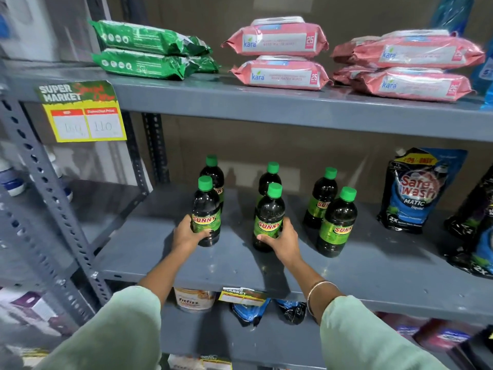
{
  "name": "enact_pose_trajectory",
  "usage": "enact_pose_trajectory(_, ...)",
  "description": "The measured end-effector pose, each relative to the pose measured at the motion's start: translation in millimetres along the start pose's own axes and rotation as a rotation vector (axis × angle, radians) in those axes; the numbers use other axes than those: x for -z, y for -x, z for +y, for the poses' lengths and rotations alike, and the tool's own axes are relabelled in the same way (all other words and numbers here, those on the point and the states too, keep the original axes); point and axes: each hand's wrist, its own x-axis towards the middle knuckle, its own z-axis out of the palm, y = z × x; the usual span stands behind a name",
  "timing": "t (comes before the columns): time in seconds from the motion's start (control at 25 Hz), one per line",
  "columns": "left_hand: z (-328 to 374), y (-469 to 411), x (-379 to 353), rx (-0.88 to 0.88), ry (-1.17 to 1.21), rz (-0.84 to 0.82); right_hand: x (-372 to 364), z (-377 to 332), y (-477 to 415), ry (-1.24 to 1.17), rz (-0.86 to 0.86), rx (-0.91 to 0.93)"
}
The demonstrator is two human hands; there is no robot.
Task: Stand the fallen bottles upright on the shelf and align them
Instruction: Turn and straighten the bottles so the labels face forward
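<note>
Several dark bottles with green caps and green "SUNNY" labels stand upright in two rows on the grey metal shelf [373, 265]. My left hand [188, 233] grips the front left bottle [206, 206] around its lower body. My right hand [284, 240] is wrapped around the base of the front middle bottle [269, 212]. The front right bottle [337, 222] stands free beside it. Behind them stand the back left bottle [213, 173], the back middle bottle [270, 177] and the back right bottle [321, 198]. No bottle lies on its side.
Blue and black "Safe wash" detergent pouches [416, 193] stand at the shelf's right end. Green packs [149, 49] and pink "kara" wipes packs [280, 57] lie on the shelf above. A yellow price tag [82, 113] hangs at upper left. Perforated uprights [50, 190] frame the left side.
</note>
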Motion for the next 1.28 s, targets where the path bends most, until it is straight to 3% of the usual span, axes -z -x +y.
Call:
enact_pose_trajectory(0.24,0,-10,19,0.039,0.081,-0.164,5,-2,-1,-0.016,-0.057,0.006)
enact_pose_trajectory(0.56,0,-9,23,0.075,0.105,-0.211,8,-6,0,-0.008,-0.121,0.014)
enact_pose_trajectory(0.76,9,3,32,0.072,0.135,-0.284,-15,-17,51,0.106,0.347,0.168)
enact_pose_trajectory(0.88,26,2,43,-0.012,0.231,-0.235,-53,-34,70,0.148,0.167,0.311)
enact_pose_trajectory(1.04,46,-14,62,-0.142,0.234,-0.342,-101,-61,35,0.006,-0.179,0.154)
enact_pose_trajectory(1.28,48,-34,77,-0.124,0.165,-0.52,-128,-73,7,-0.059,-0.187,-0.122)
